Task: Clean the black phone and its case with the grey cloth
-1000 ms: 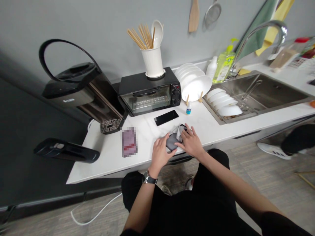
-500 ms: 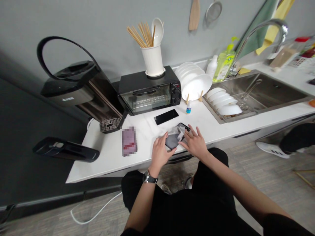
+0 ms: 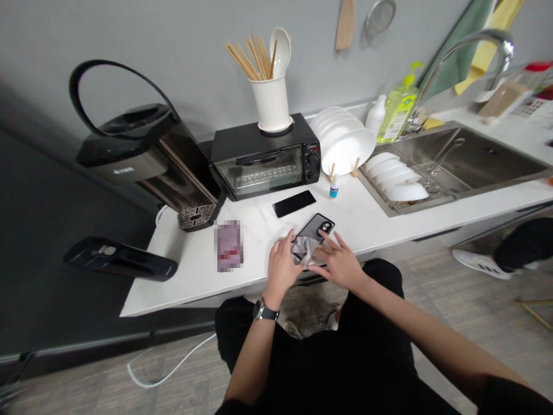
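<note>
A grey phone case (image 3: 317, 225) with a camera cutout lies on the white counter near its front edge. My left hand (image 3: 283, 263) holds the case at its lower left edge, thumb and fingers around the corner. A crumpled light grey cloth (image 3: 306, 246) covers the lower part of the case. My right hand (image 3: 339, 262) presses the cloth onto it, some fingers spread. Behind them a black phone (image 3: 294, 203) lies flat, with a small white and blue bottle (image 3: 334, 188) upright to its right.
Left stand a black drinks machine (image 3: 173, 167) and a dark bottle-like object (image 3: 121, 258); a blurred purple item (image 3: 229, 245) lies nearby. Behind are a toaster oven (image 3: 263, 158) and plates (image 3: 345, 147). The sink (image 3: 488, 155) is right. Another person's shoe (image 3: 479, 263) shows beyond the counter.
The cloth and my right hand have moved down toward the near end of the case, uncovering its camera end. My left hand stays at the case's edge. The view has shifted slightly.
</note>
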{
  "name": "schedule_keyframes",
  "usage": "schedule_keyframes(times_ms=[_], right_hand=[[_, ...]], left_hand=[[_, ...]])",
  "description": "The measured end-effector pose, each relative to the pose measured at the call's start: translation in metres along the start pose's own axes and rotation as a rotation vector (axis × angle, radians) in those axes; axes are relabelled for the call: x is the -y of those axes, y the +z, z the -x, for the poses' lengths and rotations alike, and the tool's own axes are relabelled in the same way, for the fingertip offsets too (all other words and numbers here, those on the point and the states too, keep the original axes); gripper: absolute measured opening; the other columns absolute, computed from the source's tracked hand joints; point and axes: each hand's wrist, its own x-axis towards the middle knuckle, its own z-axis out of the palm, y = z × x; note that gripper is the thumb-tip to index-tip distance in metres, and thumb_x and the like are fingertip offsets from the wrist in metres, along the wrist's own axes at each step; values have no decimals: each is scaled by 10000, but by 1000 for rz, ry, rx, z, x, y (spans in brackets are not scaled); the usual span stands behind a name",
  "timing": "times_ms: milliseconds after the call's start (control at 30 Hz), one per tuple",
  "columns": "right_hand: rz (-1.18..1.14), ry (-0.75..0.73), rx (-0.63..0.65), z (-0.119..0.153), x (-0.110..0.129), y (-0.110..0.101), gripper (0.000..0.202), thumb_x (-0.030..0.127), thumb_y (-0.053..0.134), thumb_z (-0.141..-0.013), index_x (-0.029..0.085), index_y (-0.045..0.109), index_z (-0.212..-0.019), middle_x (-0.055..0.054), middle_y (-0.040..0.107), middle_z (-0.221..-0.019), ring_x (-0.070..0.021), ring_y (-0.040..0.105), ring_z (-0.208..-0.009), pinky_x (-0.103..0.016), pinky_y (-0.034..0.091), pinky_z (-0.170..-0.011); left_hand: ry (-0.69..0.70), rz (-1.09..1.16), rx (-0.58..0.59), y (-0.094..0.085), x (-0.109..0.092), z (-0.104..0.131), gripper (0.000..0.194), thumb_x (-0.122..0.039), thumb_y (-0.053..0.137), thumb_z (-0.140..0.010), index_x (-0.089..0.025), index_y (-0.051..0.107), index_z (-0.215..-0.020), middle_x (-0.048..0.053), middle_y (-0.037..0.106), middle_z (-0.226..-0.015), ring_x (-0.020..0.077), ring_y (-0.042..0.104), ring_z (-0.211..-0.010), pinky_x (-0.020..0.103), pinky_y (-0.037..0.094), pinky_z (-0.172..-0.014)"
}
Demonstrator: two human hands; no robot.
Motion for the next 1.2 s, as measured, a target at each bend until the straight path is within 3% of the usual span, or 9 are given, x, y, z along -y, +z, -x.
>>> schedule_keyframes(times_ms=[100,200,333,500,633,800,933,1067,1200], right_hand=[[122,97,-36,-10,-36,-7,496,553,492,-1048,139,716,-1204,-171,727,-1297,-381,349,-1538,-631,244,-1248],[175,137,-68,-29,-47,-2,535,565,488,-1042,101,729,-1159,-221,725,-1273,-394,349,-1534,-616,255,-1244],[70,51,-62,-42,-8,16,650,647,523,-998,50,720,-1162,-265,728,-1227,-392,392,-1510,-585,279,-1247],[-127,-110,-2,-19,29,17,536,625,527,-1011,144,727,-1134,-168,769,-1167,-320,400,-1521,-560,279,-1263],[-45,-21,-2,-5,-15,0,414,516,512,-1052,207,725,-1229,-113,764,-1237,-323,361,-1543,-608,257,-1260],[116,155,-74,-24,-56,-5,468,511,497,-1054,145,729,-1231,-170,717,-1329,-378,337,-1545,-640,241,-1250],[37,91,-62,-41,-15,11,558,576,514,-1031,80,721,-1184,-236,725,-1264,-382,371,-1526,-609,294,-1237],[-122,-34,-32,-28,34,20,532,624,555,-998,127,726,-1082,-196,753,-1197,-339,405,-1514,-565,306,-1250],[-99,-17,-22,-7,22,12,452,594,565,-1005,185,727,-1109,-140,767,-1190,-330,360,-1541,-592,272,-1261]], left_hand=[[26,21,1,-1,-2,-3,966,-335,828,-840,-281,263,-1622,99,638,-1405,312,558,-1260,486,464,-1088],[42,14,9,-1,-2,-5,958,-342,825,-849,-288,262,-1621,93,637,-1412,313,556,-1264,494,452,-1100],[41,11,26,0,2,-4,956,-268,800,-847,-259,251,-1630,107,626,-1409,318,554,-1250,486,472,-1084],[-4,-41,26,-1,3,0,975,-74,704,-808,-239,227,-1643,120,610,-1416,306,553,-1239,461,484,-1080],[6,0,11,-2,0,-2,985,-223,772,-847,-256,199,-1648,99,616,-1417,311,546,-1263,479,458,-1107],[42,-14,14,0,1,-6,1008,-330,821,-844,-253,209,-1641,100,625,-1419,307,556,-1249,483,443,-1108],[53,-11,22,0,4,-5,975,-306,794,-864,-248,208,-1642,106,623,-1416,303,550,-1261,470,445,-1112],[36,-31,39,-1,7,-2,944,-244,761,-865,-220,221,-1639,135,611,-1412,310,555,-1222,462,485,-1062],[8,-32,18,-2,4,-1,955,-293,801,-850,-237,249,-1626,121,615,-1414,317,554,-1227,479,469,-1075]])
